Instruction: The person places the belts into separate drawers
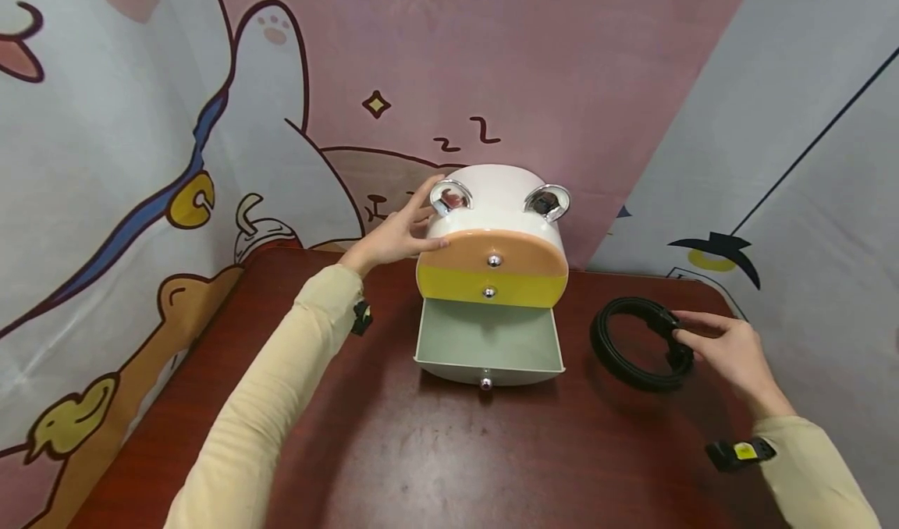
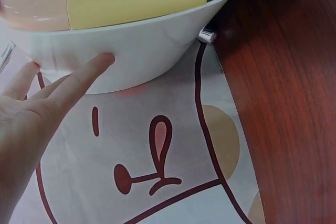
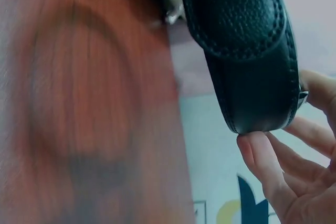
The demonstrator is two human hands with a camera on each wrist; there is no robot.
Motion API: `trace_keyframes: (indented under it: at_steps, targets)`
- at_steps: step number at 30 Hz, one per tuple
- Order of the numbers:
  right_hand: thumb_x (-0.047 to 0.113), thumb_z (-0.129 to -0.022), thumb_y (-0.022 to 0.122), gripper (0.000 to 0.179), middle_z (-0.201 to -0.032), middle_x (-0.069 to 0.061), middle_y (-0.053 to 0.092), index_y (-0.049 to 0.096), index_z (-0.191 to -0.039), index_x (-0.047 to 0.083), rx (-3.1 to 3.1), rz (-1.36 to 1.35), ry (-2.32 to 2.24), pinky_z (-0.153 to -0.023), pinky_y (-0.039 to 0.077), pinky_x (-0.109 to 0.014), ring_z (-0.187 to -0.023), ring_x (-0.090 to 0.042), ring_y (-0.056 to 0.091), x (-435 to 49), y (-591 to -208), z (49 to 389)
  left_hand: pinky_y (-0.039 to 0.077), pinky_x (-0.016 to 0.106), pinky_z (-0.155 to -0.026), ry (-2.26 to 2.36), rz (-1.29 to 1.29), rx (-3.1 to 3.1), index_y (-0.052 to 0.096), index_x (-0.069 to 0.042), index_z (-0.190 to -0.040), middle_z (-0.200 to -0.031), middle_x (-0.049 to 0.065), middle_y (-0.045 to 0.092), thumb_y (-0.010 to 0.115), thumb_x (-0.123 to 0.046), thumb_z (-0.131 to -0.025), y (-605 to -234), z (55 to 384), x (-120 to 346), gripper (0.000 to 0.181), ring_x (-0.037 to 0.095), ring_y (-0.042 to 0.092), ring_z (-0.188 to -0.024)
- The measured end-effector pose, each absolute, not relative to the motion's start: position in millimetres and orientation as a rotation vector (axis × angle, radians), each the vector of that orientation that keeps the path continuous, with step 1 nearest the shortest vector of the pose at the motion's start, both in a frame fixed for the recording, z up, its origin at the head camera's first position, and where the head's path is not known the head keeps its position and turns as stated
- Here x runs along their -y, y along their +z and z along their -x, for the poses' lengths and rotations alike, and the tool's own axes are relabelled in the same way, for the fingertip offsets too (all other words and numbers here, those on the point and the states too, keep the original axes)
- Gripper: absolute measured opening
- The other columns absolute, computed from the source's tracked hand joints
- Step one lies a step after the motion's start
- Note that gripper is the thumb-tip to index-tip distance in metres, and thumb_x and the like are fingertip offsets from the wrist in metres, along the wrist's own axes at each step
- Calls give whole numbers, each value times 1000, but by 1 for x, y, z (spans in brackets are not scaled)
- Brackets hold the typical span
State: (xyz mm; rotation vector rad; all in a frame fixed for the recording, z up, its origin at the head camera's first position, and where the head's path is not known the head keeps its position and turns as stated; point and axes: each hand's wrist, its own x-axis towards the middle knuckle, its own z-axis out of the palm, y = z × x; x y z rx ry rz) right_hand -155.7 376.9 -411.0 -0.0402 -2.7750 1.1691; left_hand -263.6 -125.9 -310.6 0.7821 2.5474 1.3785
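A small drawer box (image 1: 495, 201) with a white rounded shell and two chrome ear-like loops stands at the back of the table. Its orange drawer (image 1: 463, 246) and yellow drawer (image 1: 456, 283) are closed, while the pale green bottom drawer (image 1: 492, 338) is pulled out, with nothing seen inside. My left hand (image 1: 395, 236) touches the box's left side with fingers extended; the left wrist view shows a fingertip on the white wall. To the right, my right hand (image 1: 726, 349) pinches a coiled black leather belt (image 1: 607, 342), stitched along its edges, held above the tabletop.
The dark red-brown table (image 1: 421, 459) meets a cartoon-printed cloth (image 1: 562, 69) right behind the box. More of this cloth (image 1: 829, 225) hangs along the right side. Round chrome knobs (image 1: 486, 381) stick out from the drawer fronts.
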Motion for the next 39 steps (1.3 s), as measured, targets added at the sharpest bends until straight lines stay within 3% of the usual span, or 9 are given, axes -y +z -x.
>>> trace_keyframes:
  at_steps: [5,10,15,20,27,30,39]
  targets:
    - [33,-89,71,49,-93,10,63,63,-127,2,2753,19,1156,-52,46,-28,-59,-17,65,-364,-399,159,49,52,-88,1397,-781,-2541,1,-48,-152,-151,18,32,74,-26,-87,-323,277,127,100,40,37,-133]
    - [28,-90,71,46,-109,-10,62,63,-126,0,2717,-53,1194,-53,49,-27,-61,-14,67,-347,-392,162,52,47,-84,1399,-777,-2545,1,-50,-151,-151,18,32,74,-29,-87,-323,276,127,99,38,38,-133]
    - [28,-90,70,47,-109,-26,64,63,-126,-1,2731,-61,1195,-49,47,-28,-61,-14,67,-331,-386,163,53,47,-82,1412,-775,-2525,2,-51,-151,-152,19,31,74,-29,-87,-323,275,126,99,38,38,-133]
    - [28,-90,70,46,-98,-23,69,63,-126,0,2761,-80,1225,-46,44,-29,-61,-16,67,-318,-382,164,52,48,-84,1404,-764,-2532,2,-48,-151,-152,19,31,74,-29,-87,-323,276,127,99,38,38,-133]
    - [26,-90,71,44,-90,-17,71,64,-125,1,2783,-137,1312,-56,51,-29,-63,-18,68,-300,-382,164,51,53,-84,1441,-746,-2470,1,-40,-154,-152,23,27,72,-19,-89,-310,263,124,99,43,33,-135]
    - [27,-90,71,43,-89,-17,71,65,-124,1,2795,-155,1343,-58,53,-29,-64,-19,69,-292,-383,165,50,53,-85,1442,-744,-2456,1,-35,-155,-152,25,27,71,-15,-90,-301,254,122,97,44,32,-135]
    - [25,-89,72,42,-93,-17,71,66,-122,0,2817,-203,1463,-60,55,-31,-67,-21,70,-270,-387,169,48,52,-89,1423,-762,-2467,1,-33,-155,-152,24,27,70,-17,-90,-296,252,124,96,43,32,-135]
